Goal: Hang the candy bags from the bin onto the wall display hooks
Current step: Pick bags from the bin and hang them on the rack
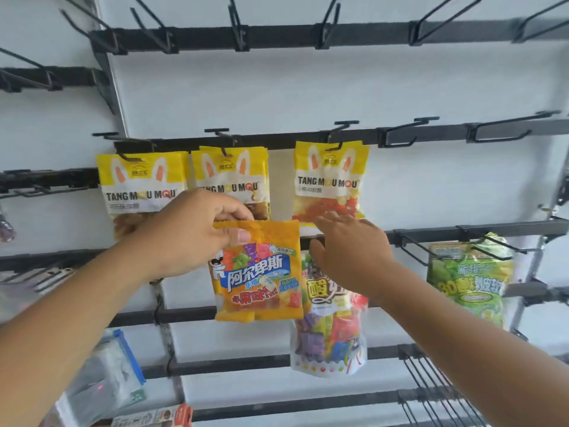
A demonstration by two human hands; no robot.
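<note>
Head view: orange gummy bag [258, 272] held upright before the rail [443, 232], long axis vertical, pinched at the top seam between thumb and curled fingers of the left hand [187, 235]; right hand [351, 245] just to its right, fingers spread, holding nothing, stretched toward the rail above the mixed candy pouch [329, 331]; yellow rabbit-ear bags [331, 180] hung higher; probably next, top seam to lift rightward and upward, toward that free hand.

The held bag [258, 272] in your left hand [184, 232] sits before the wall rails [431, 135]. At its 12 o'clock, three hung bags [231, 177] sit side by side on hooks [226, 152]; at 4 o'clock, partly behind it, a pouch [329, 328]; well apart at 3 o'clock, the far bag [471, 282]. Your right hand [351, 245] lies at 2 o'clock.
</note>
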